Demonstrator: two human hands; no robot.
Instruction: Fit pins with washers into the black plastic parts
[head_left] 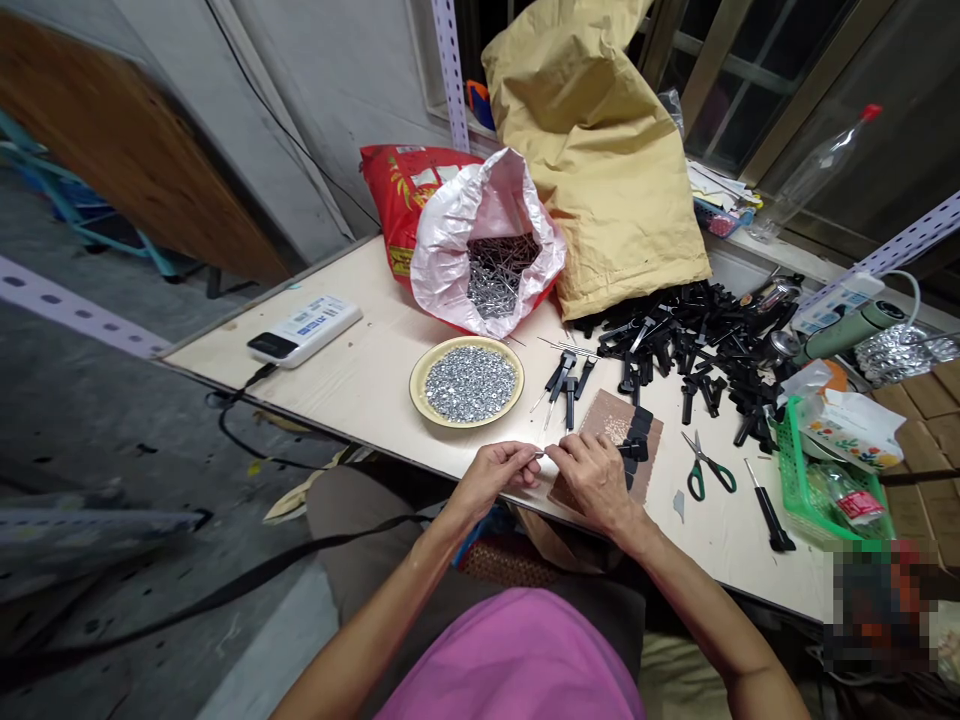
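My left hand (504, 468) is closed in a pinch at the front edge of the table. A tiny silvery metal piece shows at its fingertips; its exact kind is too small to tell. My right hand (596, 478) meets it there, its fingers closed around a thin metal rod with a black plastic handle (636, 450) jutting out on the right. Most of the rod is hidden by the fingers. Under the right hand lies a brown board (651, 465) with black pieces on it. A yellow bowl (417, 402) of small silvery metal parts (470, 384) stands just beyond my left hand.
Behind the bowl, an opened red sack (420, 295) holds metal nails or screws (499, 280). Several black-handled rods (570, 385) lie nearby, before a heap of black parts (690, 330). Green-handled scissors (701, 468), a green basket (795, 480) and a white power bank (306, 330) are also there.
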